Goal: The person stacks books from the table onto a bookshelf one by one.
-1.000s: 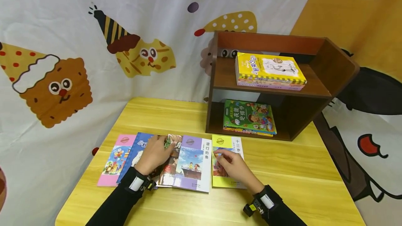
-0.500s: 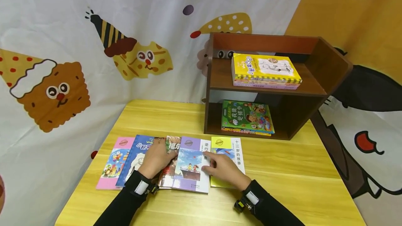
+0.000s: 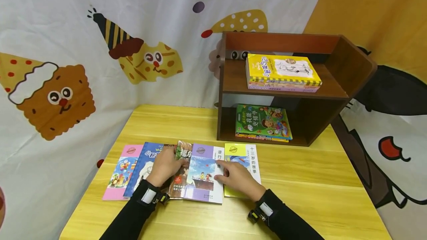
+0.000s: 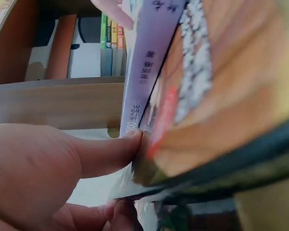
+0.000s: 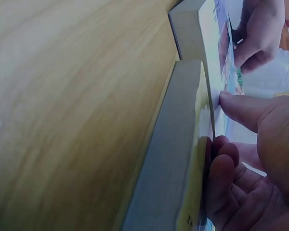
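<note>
A purple book (image 3: 203, 175) lies on the table, overlapping the right side of a brown-covered book (image 3: 178, 182). My left hand (image 3: 166, 166) grips the brown book by its upper part; in the left wrist view the thumb (image 4: 106, 151) is on the cover and fingertips (image 4: 118, 214) are at the edge below. My right hand (image 3: 238, 177) is at the purple book's right edge, its thumb (image 5: 241, 108) on the cover and its curled fingers at the side, over a yellow book (image 3: 238, 155). Fingertips under the edges are partly hidden.
A blue book (image 3: 145, 164) and a pink book (image 3: 121, 173) lie left on the wooden table (image 3: 300, 180). A dark brown shelf (image 3: 285, 93) stands at the back right, with yellow-topped books (image 3: 283, 70) above and green-topped books (image 3: 263, 121) below.
My right hand has moved left from the yellow book's cover to the purple book's right edge. The left hand stays on the brown book, shifted slightly, its cover showing more.
</note>
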`<action>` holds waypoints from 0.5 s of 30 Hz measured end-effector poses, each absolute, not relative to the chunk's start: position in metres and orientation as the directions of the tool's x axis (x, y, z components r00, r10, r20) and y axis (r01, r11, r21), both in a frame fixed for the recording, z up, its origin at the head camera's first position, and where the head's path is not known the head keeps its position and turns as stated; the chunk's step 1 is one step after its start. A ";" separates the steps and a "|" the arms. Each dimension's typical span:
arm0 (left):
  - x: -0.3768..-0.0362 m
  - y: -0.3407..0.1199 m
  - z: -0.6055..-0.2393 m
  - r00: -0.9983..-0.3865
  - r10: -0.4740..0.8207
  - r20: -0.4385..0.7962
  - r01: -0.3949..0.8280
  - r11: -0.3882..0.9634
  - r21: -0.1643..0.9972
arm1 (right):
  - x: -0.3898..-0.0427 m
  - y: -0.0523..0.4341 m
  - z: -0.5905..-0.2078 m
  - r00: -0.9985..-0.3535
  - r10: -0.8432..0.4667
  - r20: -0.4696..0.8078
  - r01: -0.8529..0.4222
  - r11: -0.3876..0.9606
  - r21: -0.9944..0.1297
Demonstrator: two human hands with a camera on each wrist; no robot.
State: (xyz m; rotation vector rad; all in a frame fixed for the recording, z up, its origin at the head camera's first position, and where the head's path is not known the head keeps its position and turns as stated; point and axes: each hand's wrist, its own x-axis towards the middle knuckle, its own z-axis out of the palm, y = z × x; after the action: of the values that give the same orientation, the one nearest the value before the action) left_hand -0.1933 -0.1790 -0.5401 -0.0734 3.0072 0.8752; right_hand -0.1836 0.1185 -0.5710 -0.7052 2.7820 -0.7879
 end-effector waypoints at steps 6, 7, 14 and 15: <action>-0.190 -0.172 -0.534 -0.993 0.017 -0.116 -0.061 0.772 0.633 | -0.183 0.117 -0.568 -0.869 -0.494 -0.036 -0.397 0.739 -0.544; -0.190 -0.171 -0.533 -0.992 0.025 -0.122 -0.060 0.764 0.643 | -0.183 0.117 -0.568 -0.868 -0.496 -0.036 -0.398 0.737 -0.545; -0.188 -0.168 -0.509 -1.000 0.009 0.022 0.021 0.763 0.646 | -0.182 0.120 -0.568 -0.877 -0.478 -0.041 -0.381 0.746 -0.546; -0.188 -0.169 -0.504 -0.999 0.007 0.054 0.039 0.773 0.634 | -0.182 0.120 -0.569 -0.879 -0.474 -0.044 -0.376 0.748 -0.547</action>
State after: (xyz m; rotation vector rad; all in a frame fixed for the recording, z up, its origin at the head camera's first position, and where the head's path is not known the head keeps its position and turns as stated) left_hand -0.1876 -0.1688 -0.5043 0.0391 3.0032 1.0754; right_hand -0.1820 0.1204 -0.5687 -0.6792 2.7661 -0.8077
